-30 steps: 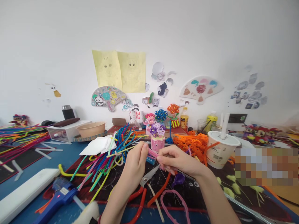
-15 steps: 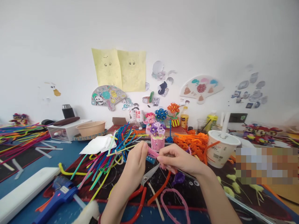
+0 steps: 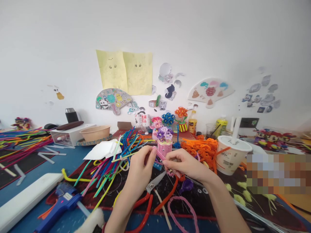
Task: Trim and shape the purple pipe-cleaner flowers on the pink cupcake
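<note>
Between my two hands a pink pipe cleaner (image 3: 159, 154) is stretched, doubled in strands. My left hand (image 3: 143, 163) pinches one end of it with thumb and fingers. On the other end, my right hand (image 3: 181, 163) has its thumb and forefinger closed; some pink curls show under its fingers. Below the hands lie scissors with red handles (image 3: 143, 207), blades pointing up to the right. A loop of pink pipe cleaner (image 3: 183, 215) rests near the front edge. Just behind the hands stands a pink pot (image 3: 164, 147) with purple flowers (image 3: 165, 133).
Loose coloured pipe cleaners (image 3: 104, 171) spread at the left, near a blue glue gun (image 3: 59, 207). To the right are an orange pipe-cleaner pile (image 3: 200, 149) and a lidded paper cup (image 3: 229, 158) with a straw. An orange-flowered pot (image 3: 182, 127) and bottles stand by the wall.
My left hand has turned slightly, with its fingertips a little higher, and the pink strands between the hands now slant more. The right hand has barely shifted.
</note>
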A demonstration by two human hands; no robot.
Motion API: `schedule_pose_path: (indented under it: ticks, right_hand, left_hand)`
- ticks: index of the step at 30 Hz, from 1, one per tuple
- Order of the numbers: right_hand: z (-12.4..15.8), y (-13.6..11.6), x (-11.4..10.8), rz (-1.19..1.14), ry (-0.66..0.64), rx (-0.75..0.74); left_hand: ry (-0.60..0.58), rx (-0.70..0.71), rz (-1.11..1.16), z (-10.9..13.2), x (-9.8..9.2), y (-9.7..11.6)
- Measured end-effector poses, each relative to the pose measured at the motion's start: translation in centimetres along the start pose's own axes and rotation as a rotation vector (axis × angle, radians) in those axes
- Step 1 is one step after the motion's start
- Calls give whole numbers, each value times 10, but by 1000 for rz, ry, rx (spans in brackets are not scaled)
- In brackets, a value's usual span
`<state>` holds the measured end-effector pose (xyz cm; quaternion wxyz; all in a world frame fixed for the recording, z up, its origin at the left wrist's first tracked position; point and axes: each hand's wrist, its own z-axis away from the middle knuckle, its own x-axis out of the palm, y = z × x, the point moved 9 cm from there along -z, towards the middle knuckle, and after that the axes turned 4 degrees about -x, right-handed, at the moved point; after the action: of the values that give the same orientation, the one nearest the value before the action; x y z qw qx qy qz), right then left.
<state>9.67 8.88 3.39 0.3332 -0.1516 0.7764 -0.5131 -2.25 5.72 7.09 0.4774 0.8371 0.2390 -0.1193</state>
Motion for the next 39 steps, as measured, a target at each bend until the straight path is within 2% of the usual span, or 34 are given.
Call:
schedule_pose_path:
  ticks: [8, 16, 29, 39]
  right_hand:
    - [1, -3, 2, -61, -7, 6]
    - [3, -3, 4, -95, -35, 3]
    - [3, 0, 3, -100, -45, 2]
    - [2, -4, 3, -71, -20, -11]
  left_hand:
    - [7, -22, 62, -1, -3, -8]
    - [-7, -44, 169, 1, -5, -3]
    - [-32, -25, 205, 1, -5, 0]
    - [-134, -72, 215, 1, 12, -7]
